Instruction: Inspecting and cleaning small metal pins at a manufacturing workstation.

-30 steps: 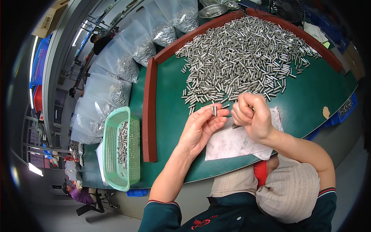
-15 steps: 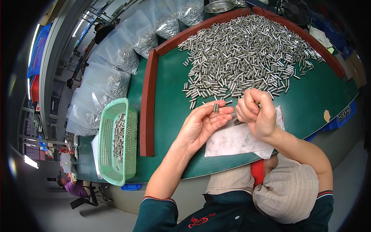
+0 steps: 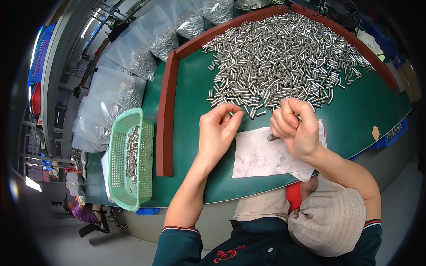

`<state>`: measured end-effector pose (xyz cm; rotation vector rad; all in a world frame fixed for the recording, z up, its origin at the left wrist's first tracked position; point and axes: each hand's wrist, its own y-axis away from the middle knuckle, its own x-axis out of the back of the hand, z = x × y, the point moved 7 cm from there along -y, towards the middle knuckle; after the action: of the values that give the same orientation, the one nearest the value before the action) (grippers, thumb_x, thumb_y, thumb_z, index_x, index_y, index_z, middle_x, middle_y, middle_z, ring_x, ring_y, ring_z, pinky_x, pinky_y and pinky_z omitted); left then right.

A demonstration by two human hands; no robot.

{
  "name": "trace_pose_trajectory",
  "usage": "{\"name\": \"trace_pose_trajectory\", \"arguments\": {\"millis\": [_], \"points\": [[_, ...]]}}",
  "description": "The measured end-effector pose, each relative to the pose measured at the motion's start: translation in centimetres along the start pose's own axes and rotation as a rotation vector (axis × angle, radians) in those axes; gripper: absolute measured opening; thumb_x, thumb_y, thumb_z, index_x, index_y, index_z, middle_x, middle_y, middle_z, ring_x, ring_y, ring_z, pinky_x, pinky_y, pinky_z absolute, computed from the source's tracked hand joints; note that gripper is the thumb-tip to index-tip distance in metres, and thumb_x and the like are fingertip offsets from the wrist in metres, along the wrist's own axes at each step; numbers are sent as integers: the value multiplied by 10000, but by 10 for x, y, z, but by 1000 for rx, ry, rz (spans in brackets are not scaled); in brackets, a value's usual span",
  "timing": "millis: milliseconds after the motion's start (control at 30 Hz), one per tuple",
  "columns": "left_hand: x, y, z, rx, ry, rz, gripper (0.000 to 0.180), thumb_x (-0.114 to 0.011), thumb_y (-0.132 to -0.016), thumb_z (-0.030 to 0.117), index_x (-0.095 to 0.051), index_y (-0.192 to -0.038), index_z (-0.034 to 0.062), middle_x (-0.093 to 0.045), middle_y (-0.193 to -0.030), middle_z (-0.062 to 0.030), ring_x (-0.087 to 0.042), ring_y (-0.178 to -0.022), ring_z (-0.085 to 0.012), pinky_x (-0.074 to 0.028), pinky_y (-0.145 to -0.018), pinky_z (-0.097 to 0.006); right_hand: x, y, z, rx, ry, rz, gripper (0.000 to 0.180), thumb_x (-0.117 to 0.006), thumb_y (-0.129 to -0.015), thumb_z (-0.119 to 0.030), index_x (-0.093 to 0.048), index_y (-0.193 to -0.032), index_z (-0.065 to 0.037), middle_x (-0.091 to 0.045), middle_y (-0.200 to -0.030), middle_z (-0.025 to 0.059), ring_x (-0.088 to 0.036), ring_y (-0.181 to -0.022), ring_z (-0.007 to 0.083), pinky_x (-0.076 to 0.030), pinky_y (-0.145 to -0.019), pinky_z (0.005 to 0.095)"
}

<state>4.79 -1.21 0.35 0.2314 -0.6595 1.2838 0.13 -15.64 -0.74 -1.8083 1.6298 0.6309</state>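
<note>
Metal pins (image 3: 279, 57) are lying heaped on the green desk (image 3: 355, 119), a few strays at the near edge; small, stiff, slick, probably best pinched mid-length. Left hand (image 3: 217, 133) is hovering palm-up, fingers (image 3: 230, 116) pinching narrow, contents unclear. Right hand (image 3: 296, 128) is curling into a fist over white paper (image 3: 262, 155), gripping a small dark piece.

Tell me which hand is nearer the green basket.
Left. The left hand hovers over the table right of the green basket, past the red rail; the right hand sits farther right, over the white paper.
</note>
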Motion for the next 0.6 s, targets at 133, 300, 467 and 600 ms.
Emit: {"name": "trace_pose_trajectory", "arguments": {"millis": [133, 300, 467, 600], "points": [[-14, 2, 13, -158, -185, 2, 59, -630, -683, 64, -608, -727, 31, -359, -422, -40, -354, -366, -131, -305, -383, -288, 1, 0, 0, 7, 3, 3, 375, -305, -855, -219, -258, -499, -111, -248, -408, -23, -178, -385, 75, -171, -389, 239], [-22, 3, 18, -184, -256, -21, 77, -638, -674, 84, -600, -720, 34, -402, -433, -53, -395, -367, -166, -325, -387, -307, 0, 1, 0, 5, 55, -15, 397, -294, -870, -276, -258, -500, -135, -238, -400, -34, -157, -378, 81, -160, -392, 246], [-29, 2, 16, -158, -335, -51, 87, -630, -674, 76, -590, -730, 23, -443, -449, -67, -437, -380, -196, -352, -404, -328, 0, 1, -1, 7, 53, -6, 391, -293, -866, -267, -256, -500, -135, -239, -400, -32, -157, -379, 81, -159, -392, 246], [-29, 3, 18, -228, -371, -18, 70, -609, -683, 62, -584, -731, 16, -463, -459, -82, -472, -401, -215, -379, -424, -334, 0, 0, 0, -3, 53, 5, 391, -291, -866, -261, -252, -497, -137, -242, -400, -32, -157, -380, 82, -161, -392, 246]]}}
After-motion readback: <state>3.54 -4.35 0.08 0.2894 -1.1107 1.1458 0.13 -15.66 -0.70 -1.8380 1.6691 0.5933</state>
